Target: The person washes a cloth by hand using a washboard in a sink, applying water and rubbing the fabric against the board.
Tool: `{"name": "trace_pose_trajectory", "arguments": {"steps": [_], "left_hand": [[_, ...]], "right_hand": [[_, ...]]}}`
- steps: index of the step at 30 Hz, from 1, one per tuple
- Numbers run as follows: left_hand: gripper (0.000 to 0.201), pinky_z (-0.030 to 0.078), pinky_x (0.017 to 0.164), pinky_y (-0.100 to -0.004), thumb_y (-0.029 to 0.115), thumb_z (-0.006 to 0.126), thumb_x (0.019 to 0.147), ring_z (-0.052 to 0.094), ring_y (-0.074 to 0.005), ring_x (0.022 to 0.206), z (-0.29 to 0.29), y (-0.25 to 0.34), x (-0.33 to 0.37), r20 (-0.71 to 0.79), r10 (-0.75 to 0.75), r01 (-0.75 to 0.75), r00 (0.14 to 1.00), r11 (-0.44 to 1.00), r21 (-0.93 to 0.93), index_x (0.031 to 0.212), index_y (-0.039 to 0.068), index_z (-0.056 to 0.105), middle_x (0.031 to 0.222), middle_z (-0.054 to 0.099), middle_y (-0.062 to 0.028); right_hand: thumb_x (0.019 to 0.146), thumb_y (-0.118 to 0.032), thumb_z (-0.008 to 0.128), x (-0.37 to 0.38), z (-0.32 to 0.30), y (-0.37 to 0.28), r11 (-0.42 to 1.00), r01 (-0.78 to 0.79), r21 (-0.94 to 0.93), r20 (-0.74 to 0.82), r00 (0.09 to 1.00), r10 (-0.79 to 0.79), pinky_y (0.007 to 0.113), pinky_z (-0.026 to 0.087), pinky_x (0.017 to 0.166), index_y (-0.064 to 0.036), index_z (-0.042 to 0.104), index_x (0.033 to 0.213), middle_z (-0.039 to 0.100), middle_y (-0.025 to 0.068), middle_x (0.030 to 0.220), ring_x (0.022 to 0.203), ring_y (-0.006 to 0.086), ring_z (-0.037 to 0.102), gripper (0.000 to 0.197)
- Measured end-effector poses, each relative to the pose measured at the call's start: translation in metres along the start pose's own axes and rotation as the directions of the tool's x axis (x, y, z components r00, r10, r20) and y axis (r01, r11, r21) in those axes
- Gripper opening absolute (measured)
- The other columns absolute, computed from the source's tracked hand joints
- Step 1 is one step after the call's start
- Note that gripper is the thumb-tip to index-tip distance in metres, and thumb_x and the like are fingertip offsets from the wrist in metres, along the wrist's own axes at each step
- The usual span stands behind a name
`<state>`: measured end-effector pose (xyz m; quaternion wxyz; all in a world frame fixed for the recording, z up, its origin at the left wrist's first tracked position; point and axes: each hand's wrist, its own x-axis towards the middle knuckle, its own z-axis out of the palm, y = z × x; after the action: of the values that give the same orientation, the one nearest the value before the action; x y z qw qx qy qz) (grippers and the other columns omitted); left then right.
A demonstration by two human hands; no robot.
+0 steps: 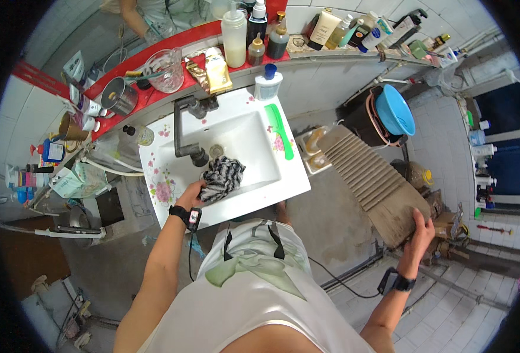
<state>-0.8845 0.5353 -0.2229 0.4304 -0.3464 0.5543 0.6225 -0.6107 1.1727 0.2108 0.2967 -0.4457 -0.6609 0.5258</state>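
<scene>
White sink rim point(294, 179) near left hand point(193, 195) clutching cloth point(223, 178); right hand point(420, 236) grips washboard point(379, 188) by edge, above floor point(339, 217).

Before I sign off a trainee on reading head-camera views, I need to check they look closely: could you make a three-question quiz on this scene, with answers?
1. Which of the person's hands holds the ridged washboard?
2. True or false: the green comb lies on the rim of the floral-patterned washbasin, to the right of its bowl.
3. What does the left hand touch? (a) the black faucet (b) the crumpled black-and-white cloth (c) the blue basin

Key:
1. The right hand.
2. True.
3. b
</scene>
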Motion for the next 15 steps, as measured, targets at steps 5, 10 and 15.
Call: {"name": "trace_pose_trajectory", "arguments": {"steps": [5, 10, 15], "left_hand": [[0.028, 0.056, 0.089, -0.0562, 0.021, 0.062, 0.093, 0.068, -0.0313, 0.106, 0.011, -0.003, -0.026, 0.150, -0.007, 0.054, 0.989, 0.948, -0.315, 0.118, 0.008, 0.062, 0.118, 0.070, -0.0119], [0.031, 0.051, 0.089, -0.0564, 0.021, 0.060, 0.092, 0.064, -0.0314, 0.110, 0.004, -0.002, -0.067, 0.099, 0.106, -0.046, 0.989, 0.879, -0.474, 0.121, 0.011, 0.063, 0.121, 0.070, -0.0109], [0.037, 0.054, 0.091, -0.0543, 0.020, 0.058, 0.092, 0.069, -0.0309, 0.110, -0.010, 0.009, -0.138, 0.030, 0.219, -0.163, 0.975, 0.805, -0.570, 0.127, 0.013, 0.067, 0.122, 0.075, -0.0094]], "right_hand": [[0.099, -0.019, 0.078, -0.128, -0.084, -0.047, 0.992, 0.019, 0.129, -0.104, 0.995, -0.005, 0.036, 0.058, 0.090, 0.0041, 0.069, 0.126, 0.074, 0.0109, 0.118, 0.105, 0.0208, 0.073, 0.036], [0.099, -0.029, 0.077, -0.208, -0.118, -0.060, 0.949, -0.117, 0.294, -0.035, 0.990, 0.133, 0.038, 0.059, 0.094, 0.0033, 0.067, 0.133, 0.073, 0.0127, 0.124, 0.110, 0.0233, 0.072, 0.048], [0.092, -0.025, 0.082, -0.237, -0.081, -0.032, 0.869, -0.290, 0.401, 0.030, 0.952, 0.304, 0.036, 0.056, 0.097, -0.0011, 0.072, 0.123, 0.074, 0.0083, 0.118, 0.107, 0.0203, 0.070, 0.040]]}}
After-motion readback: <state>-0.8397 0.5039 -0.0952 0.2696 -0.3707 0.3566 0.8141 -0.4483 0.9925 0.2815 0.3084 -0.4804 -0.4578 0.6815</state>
